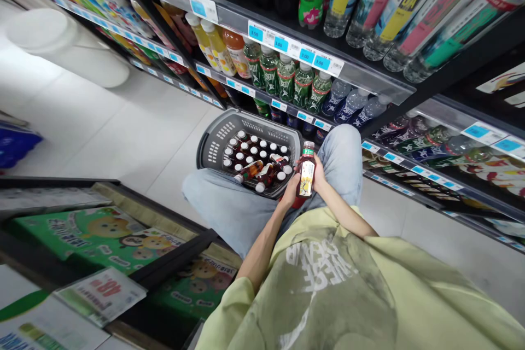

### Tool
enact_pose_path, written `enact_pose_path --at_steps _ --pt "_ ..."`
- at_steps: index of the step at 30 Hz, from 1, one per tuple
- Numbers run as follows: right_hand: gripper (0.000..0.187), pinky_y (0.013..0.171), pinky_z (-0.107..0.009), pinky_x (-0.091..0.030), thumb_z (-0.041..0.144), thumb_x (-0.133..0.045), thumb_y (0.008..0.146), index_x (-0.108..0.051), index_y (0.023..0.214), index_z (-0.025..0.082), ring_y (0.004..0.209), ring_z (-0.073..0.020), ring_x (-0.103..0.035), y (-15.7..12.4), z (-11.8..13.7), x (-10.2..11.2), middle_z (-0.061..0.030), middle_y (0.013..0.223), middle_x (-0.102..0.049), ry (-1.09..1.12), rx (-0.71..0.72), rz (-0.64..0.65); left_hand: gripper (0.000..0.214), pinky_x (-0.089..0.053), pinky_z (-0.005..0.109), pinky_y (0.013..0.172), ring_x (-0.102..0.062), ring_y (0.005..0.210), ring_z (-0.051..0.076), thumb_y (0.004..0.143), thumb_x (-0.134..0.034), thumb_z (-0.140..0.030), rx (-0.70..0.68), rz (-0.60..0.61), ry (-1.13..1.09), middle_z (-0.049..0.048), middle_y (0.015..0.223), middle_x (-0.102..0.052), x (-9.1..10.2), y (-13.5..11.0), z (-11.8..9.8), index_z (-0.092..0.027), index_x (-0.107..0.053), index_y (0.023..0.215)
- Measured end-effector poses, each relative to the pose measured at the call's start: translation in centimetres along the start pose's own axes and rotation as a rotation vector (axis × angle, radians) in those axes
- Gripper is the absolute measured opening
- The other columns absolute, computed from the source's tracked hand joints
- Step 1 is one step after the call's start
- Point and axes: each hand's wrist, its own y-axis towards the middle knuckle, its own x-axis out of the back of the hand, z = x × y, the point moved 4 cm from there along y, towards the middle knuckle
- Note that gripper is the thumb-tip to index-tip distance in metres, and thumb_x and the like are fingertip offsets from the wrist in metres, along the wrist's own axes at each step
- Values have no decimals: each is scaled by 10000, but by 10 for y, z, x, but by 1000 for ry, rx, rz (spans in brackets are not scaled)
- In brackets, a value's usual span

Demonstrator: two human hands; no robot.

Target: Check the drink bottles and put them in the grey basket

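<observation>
A small dark-red drink bottle (306, 174) with a yellow label and a red cap is held upright between both hands, just above my knees. My left hand (290, 187) wraps its lower left side. My right hand (318, 174) grips it from the right. Directly in front, on the floor, a grey plastic basket (217, 142) holds several more bottles (256, 161) of the same kind, most upright with white caps, a few lying on their sides. I am crouched, knees in light jeans on either side of the basket.
Drink shelves (361, 74) with price tags run along the right, with green-labelled bottles (287, 74) on the row nearest the basket. A low display with green boxes (98, 235) is at my left. White tiled floor (123, 120) stretches ahead.
</observation>
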Motion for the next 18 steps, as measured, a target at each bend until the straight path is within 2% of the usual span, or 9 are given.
enact_pose_path --at_steps 4,7,11,15,18 --pt "445 635 -370 -686 669 -574 991 -667 851 257 751 -267 -812 -2 2 -4 -32 705 -767 11 4 2 749 -530 512 1223 -688 1378 421 759 -949 -655 -83 42 119 170 1366 -789 -3 -5 -10 -132 -795 1273" --pt "426 657 -384 -697 642 -548 1008 -676 879 257 779 -272 -819 -4 3 -5 -32 714 -772 23 -8 -15 778 -531 518 1217 -690 1370 433 728 -962 -678 -95 39 124 177 1365 -787 -7 -8 -14 -125 -793 1249" --pt "455 663 -386 -700 656 -522 1022 -684 881 256 769 -273 -818 -5 3 -6 -30 679 -757 34 -33 -22 769 -558 524 1183 -717 1321 438 760 -926 -726 -75 9 136 194 1302 -806 -6 -7 -11 -112 -801 1205" --pt "493 644 -370 -693 690 -542 1010 -685 834 253 744 -272 -813 -5 1 -5 -35 645 -740 27 -49 -20 851 -572 538 1171 -756 1244 421 818 -795 -863 -121 -18 300 198 1244 -821 1 -5 -11 -107 -810 1207" --pt "514 621 -346 -679 709 -564 996 -683 803 248 731 -263 -809 -2 0 -3 -43 667 -755 8 -39 -18 849 -588 540 1157 -763 1223 411 865 -720 -895 -174 -33 403 194 1242 -822 4 -5 -15 -111 -811 1179"
